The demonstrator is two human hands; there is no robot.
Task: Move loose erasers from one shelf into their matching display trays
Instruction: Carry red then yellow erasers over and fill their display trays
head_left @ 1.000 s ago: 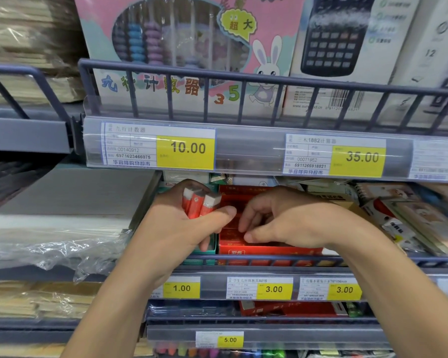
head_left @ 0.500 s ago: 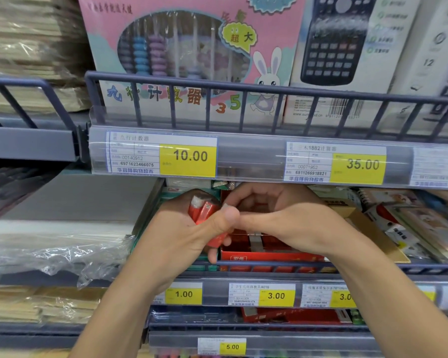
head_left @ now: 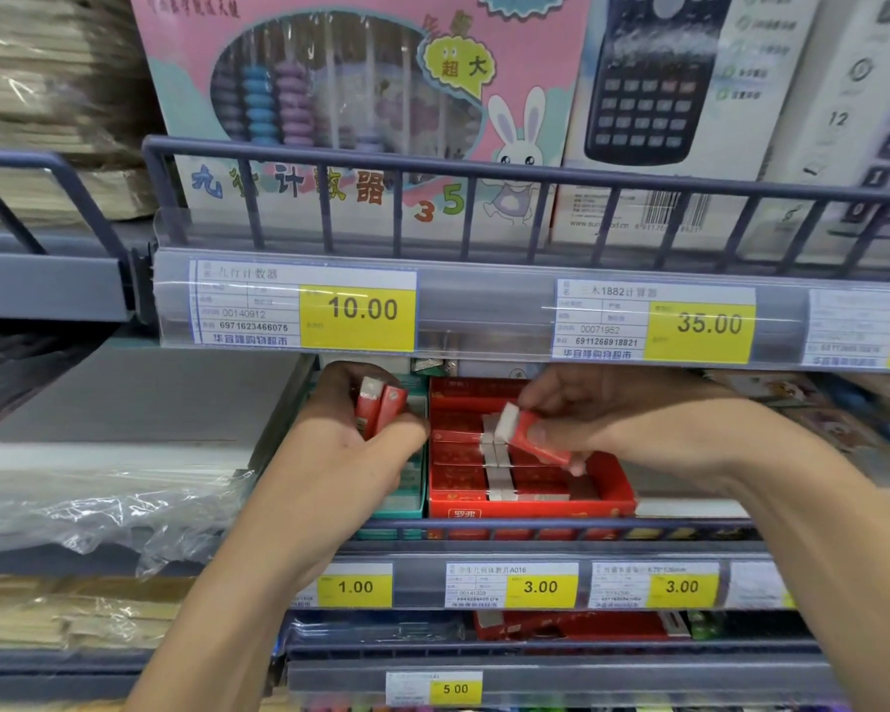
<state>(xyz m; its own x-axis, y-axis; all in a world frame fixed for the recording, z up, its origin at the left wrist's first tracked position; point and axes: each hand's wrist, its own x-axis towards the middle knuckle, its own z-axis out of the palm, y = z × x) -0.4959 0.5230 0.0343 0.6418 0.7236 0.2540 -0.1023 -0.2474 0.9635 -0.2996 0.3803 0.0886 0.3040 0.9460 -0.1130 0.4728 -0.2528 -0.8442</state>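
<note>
A red display tray [head_left: 530, 507] sits on the middle shelf, filled with rows of red-sleeved white erasers. My right hand [head_left: 617, 418] pinches one red-sleeved eraser [head_left: 527, 434] tilted just above the tray's middle rows. My left hand [head_left: 350, 444] is to the left of the tray and grips two red-sleeved erasers [head_left: 378, 411] upright between thumb and fingers. A teal tray [head_left: 407, 501] stands directly left of the red one, mostly hidden behind my left hand.
The upper shelf rail [head_left: 484, 172] and its price strip [head_left: 361, 310] hang low over the trays. A grey front rail [head_left: 535, 526] runs below them. Plastic-wrapped paper stacks [head_left: 99, 485] lie to the left; notebooks [head_left: 818, 403] lie to the right.
My right hand took one eraser from the bundle in my left hand and carried it right, over the red tray. My left hand kept two erasers and stayed left of the tray.
</note>
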